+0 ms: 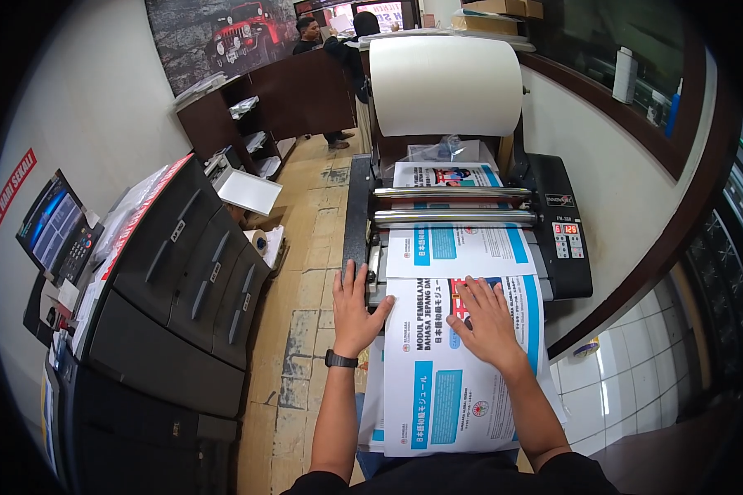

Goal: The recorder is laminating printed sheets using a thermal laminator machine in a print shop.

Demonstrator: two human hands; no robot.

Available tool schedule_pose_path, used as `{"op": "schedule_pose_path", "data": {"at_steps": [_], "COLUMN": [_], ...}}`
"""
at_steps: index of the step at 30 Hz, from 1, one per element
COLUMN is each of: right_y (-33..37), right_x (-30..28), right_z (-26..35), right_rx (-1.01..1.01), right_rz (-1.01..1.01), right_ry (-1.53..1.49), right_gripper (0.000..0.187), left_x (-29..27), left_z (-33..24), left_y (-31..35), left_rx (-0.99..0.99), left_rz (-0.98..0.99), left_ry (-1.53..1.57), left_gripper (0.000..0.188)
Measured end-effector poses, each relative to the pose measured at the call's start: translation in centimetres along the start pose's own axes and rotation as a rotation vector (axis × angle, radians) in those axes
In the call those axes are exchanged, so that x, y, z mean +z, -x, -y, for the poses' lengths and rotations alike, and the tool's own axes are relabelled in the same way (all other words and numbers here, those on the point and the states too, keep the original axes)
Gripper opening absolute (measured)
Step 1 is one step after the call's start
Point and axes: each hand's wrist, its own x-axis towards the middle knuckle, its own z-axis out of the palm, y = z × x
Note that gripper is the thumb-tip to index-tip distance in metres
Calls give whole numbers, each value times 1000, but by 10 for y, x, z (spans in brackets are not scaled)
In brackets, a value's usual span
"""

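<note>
One large white rectangular paper sheet (462, 367) lies flat at the near edge of a black machine with a control panel (563, 272), stretching from there toward the person's body. Its surface looks smooth, with bold black lettering set sideways, bright blue bands, a blue text panel, a small round red emblem and a coloured picture partly hidden by the right hand (485, 326). That hand rests palm down, fingers fanned, gripping nothing. The left hand (357, 318) is spread too, with no hold on anything: its fingers reach over the machine's left edge, its thumb at the sheet's left edge. Beyond the sheet's far edge, a second white-and-blue printed sheet (462, 254) runs beneath shiny silver rollers (454, 218).
</note>
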Motion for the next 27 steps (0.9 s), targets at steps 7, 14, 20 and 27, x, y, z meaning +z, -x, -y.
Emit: {"op": "schedule_pose_path", "data": {"at_steps": [7, 14, 20, 27], "right_y": [-2, -7, -8, -13], "right_x": [-1, 2, 7, 8], "right_z": [1, -1, -3, -3], "right_rx": [19, 16, 18, 15], "right_rz": [18, 22, -4, -12], "right_ry": [-14, -10, 14, 1], "right_gripper": [69, 68, 69, 68], "left_x": [0, 2, 5, 1], "left_z": [-1, 0, -3, -3], "left_y": [1, 0, 0, 1], "left_rx": [-3, -9, -19, 3], "left_rz": [-3, -8, -31, -30], "left_ry": [0, 5, -35, -19], "left_gripper": [79, 77, 76, 74]}}
